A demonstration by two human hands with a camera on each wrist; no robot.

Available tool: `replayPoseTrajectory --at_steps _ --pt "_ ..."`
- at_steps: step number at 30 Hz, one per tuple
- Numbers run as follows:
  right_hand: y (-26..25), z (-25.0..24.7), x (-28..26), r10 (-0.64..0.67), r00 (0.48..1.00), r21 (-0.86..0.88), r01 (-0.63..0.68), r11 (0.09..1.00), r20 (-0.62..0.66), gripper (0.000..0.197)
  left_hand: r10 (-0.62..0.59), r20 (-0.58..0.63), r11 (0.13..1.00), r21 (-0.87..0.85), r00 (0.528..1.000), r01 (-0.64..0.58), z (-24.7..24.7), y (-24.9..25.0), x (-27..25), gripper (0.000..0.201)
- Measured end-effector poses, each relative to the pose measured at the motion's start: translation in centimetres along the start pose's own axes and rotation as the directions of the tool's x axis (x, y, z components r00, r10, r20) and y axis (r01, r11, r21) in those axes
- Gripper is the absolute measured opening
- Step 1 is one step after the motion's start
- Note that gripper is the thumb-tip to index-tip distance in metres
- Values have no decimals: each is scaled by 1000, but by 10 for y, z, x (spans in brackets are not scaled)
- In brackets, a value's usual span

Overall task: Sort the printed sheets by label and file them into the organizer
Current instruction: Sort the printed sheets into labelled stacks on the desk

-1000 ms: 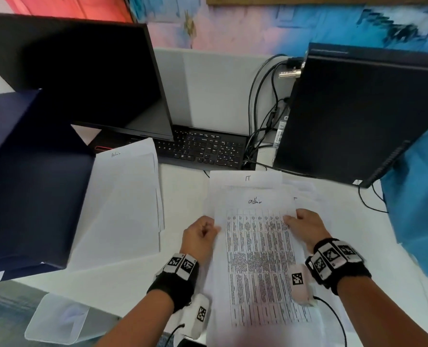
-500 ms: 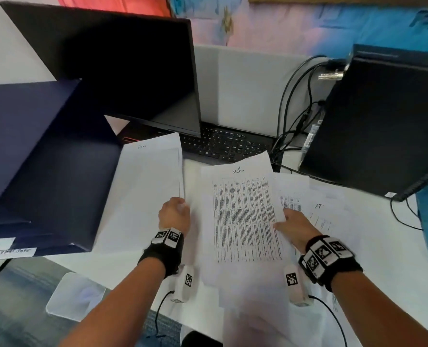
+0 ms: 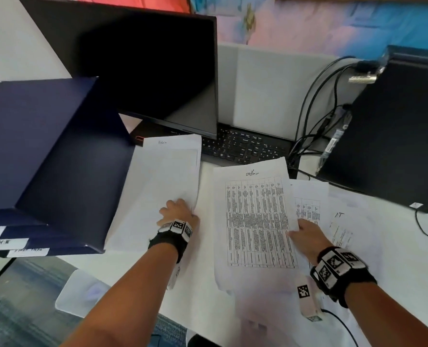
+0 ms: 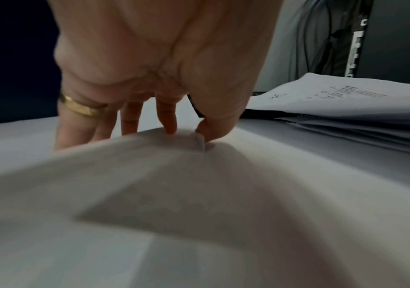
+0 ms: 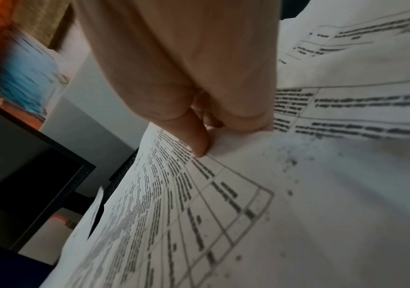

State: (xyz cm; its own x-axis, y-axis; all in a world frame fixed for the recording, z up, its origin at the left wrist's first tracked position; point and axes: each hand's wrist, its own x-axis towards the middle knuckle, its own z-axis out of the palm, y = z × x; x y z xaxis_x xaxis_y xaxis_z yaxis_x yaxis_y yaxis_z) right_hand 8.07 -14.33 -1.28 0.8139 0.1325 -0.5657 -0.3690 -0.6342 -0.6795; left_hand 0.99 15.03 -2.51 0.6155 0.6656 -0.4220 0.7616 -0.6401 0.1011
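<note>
A printed sheet [image 3: 255,221] with a table and a handwritten "adm" label hangs between both hands above the desk. My left hand [image 3: 176,214] pinches its left edge over a white pile [image 3: 162,181] with a similar label. In the left wrist view the thumb and fingers [image 4: 169,124] meet at the curled paper edge [image 4: 199,140]. My right hand [image 3: 304,232] pinches the right edge, thumb [image 5: 196,140] on top of the print [image 5: 199,214]. A dark blue stacked organizer [image 3: 45,159] with white label strips [image 3: 5,242] stands at the left.
More sheets, one marked "IT" [image 3: 339,216], lie spread at the right. Behind are a black monitor [image 3: 145,66], a keyboard [image 3: 245,146], a black computer tower [image 3: 395,136] and hanging cables [image 3: 315,136]. The desk's front edge is close to my forearms.
Both hands have carried the "adm" sheet leftward, off the spread pile at the right and toward the white pile beside the organizer. The "IT" sheet now lies uncovered.
</note>
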Motion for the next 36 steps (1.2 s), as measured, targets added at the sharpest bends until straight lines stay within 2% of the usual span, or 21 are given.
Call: replayPoseTrajectory --at_steps 3,9,14,19,25,30,32,36 --pt "-11 2 -1 -18 1000 24 18 1000 8 18 38 51 995 91 998 -43 3 -3 3 47" --pt "-40 17 18 4 998 128 3 992 -55 17 146 17 989 -17 989 -146 -10 -17 5 34" --pt "-55 38 43 -12 990 159 35 987 -143 21 215 37 976 34 976 -216 -13 -26 1 35" --pt "-73 60 49 -37 986 135 59 989 -166 23 237 -107 949 -185 966 -254 -25 -34 -9 26" --pt "-102 92 56 -67 986 110 84 990 -150 24 151 -226 880 -412 962 -235 -48 -58 -22 11" --pt "-123 122 55 -64 989 111 79 991 -134 29 94 -361 788 -543 928 -291 -61 -81 -17 12" --pt "-131 134 53 -68 994 92 76 993 -85 26 113 -382 768 -552 917 -324 -62 -87 -15 12" --pt "-148 160 53 -112 994 90 113 990 -11 33 249 -357 757 -508 900 -411 -55 -92 -14 13"
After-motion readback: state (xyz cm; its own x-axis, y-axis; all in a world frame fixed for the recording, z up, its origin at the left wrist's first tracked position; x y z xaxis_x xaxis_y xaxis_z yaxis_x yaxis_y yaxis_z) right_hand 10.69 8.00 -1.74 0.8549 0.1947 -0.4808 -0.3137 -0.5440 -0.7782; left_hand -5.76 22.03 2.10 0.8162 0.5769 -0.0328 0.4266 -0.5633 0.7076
